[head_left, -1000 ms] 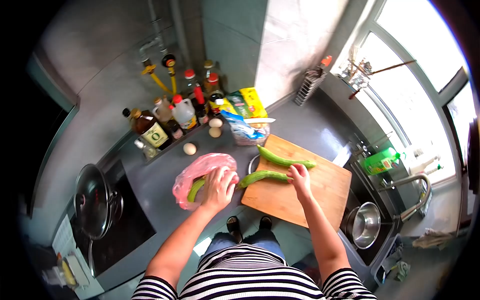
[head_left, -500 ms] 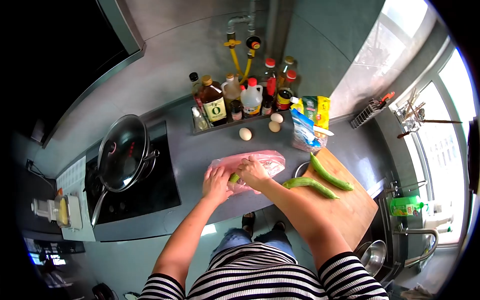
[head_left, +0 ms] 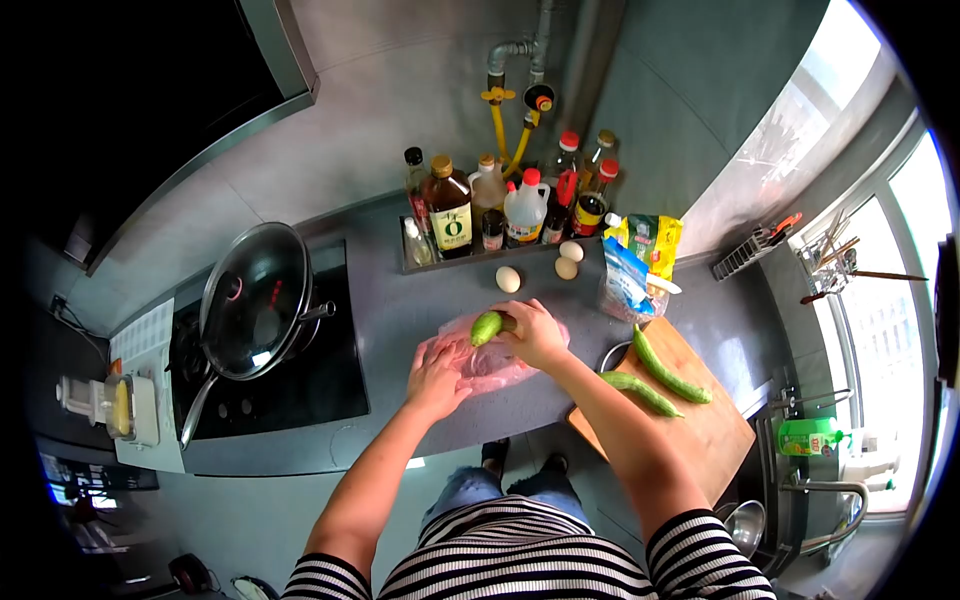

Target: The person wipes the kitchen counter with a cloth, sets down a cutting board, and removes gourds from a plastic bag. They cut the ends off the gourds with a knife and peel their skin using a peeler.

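From where I stand, the right hand (head_left: 533,334) is wrapped around a light-green, smooth, rounded gourd (head_left: 487,328) at the middle of the frame, one end poking out towards the left and the rest hidden in the grip. Beneath it lies a crumpled, translucent pink plastic bag (head_left: 497,372), and the left hand (head_left: 436,378) rests on the bag's left side, fingers stretched out; whether they pinch the film, I cannot tell. My worry is the bag: thin film like that could cling to the gourd and drag along, or tear if the two hands pull apart. The gourd's skin looks slick, so a loose grip might let it roll off across the dark grey surface (head_left: 395,345). Just above, a pale, oval egg (head_left: 508,279) sits loose near the knuckles, and a careless sweep upward could send it rolling. Right of centre, two long, curved green gourds (head_left: 668,368) lie on a tan wooden cutting board (head_left: 718,437); the right forearm passes close beside them, so an elbow swing could nudge one off.
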A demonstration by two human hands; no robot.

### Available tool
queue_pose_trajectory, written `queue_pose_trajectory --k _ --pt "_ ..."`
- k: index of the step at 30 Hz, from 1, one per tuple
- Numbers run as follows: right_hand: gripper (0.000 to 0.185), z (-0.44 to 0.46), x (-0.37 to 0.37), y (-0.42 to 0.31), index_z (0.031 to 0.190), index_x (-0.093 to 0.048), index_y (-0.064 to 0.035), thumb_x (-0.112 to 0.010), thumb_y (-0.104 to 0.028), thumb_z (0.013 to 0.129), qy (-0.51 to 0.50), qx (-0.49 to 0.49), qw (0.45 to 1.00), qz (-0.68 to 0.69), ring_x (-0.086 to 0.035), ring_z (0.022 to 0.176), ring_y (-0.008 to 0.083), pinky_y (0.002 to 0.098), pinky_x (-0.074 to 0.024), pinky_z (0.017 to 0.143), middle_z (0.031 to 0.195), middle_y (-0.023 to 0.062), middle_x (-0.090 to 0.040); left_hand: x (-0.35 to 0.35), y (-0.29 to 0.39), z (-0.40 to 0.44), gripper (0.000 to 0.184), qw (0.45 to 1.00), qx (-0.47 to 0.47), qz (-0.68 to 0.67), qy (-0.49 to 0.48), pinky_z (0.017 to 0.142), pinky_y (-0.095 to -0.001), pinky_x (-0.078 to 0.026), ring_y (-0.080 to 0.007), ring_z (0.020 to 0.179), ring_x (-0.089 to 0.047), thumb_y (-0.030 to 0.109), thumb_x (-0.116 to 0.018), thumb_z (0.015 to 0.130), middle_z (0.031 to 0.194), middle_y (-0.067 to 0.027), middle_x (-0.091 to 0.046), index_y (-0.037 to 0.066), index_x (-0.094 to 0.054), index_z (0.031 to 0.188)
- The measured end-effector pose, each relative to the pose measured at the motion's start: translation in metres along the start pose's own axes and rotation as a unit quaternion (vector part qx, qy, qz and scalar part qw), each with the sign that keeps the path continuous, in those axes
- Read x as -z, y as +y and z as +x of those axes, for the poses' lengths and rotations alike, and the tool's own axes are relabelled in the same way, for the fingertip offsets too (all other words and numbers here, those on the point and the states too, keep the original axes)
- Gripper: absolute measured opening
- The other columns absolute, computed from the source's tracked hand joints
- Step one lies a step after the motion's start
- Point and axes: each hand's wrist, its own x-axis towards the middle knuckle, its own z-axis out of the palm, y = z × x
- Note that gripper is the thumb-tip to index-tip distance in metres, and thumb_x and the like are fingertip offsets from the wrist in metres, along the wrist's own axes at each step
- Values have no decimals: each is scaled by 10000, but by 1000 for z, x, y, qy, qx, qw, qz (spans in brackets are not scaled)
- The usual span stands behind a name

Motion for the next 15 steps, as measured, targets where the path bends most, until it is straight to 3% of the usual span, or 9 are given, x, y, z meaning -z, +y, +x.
queue_pose_trajectory --k 4,5,7,10,12,15 --pt "443 -6 33 3 1133 -601 -74 -701 -22 704 96 -17 990 104 -571 1070 307 389 -443 962 1090 99 -645 2 -2 7 289 999 1 -16 30 1154 -495 -163 -274 1340 -396 335 -720 790 1354 -129 -529 117 -727 980" --pt "427 -9 32 18 1148 -564 -60 -681 6 743 108 -40 970 214 -584 1075 232 364 -469 932 1121 74 -640 1 -2 11 291 999 7 -24 27 1147 -498 -175 -275 1333 -402 335 -720 790 1341 -120 -539 115 -726 981" --pt "405 -18 43 17 1158 -519 -53 -655 40 789 149 -107 876 447 -589 1056 165 318 -488 909 1138 62 -633 0 -2 20 293 998 15 -53 23 1131 -509 -193 -278 1330 -402 346 -717 791 1321 -101 -556 125 -729 983" --pt "386 -40 49 34 1163 -491 -73 -631 55 826 184 -144 855 464 -595 1050 165 309 -493 929 1192 70 -607 7 8 31 289 997 12 -73 10 1108 -546 -198 -294 1335 -391 379 -713 791 1298 -76 -574 155 -742 971" --pt "366 -55 52 35 1158 -494 -92 -615 46 841 205 -167 790 554 -586 1075 173 331 -491 942 1213 75 -593 16 17 33 280 1000 3 -28 -10 1100 -583 -185 -318 1333 -390 398 -715 786 1280 -63 -584 168 -751 942" --pt "329 -74 59 36 1142 -505 -131 -584 26 865 234 -178 716 633 -565 1124 183 391 -471 981 1248 77 -567 18 20 41 287 990 5 41 -134 1085 -628 -168 -352 1338 -377 435 -716 777 1245 -61 -601 184 -759 909"
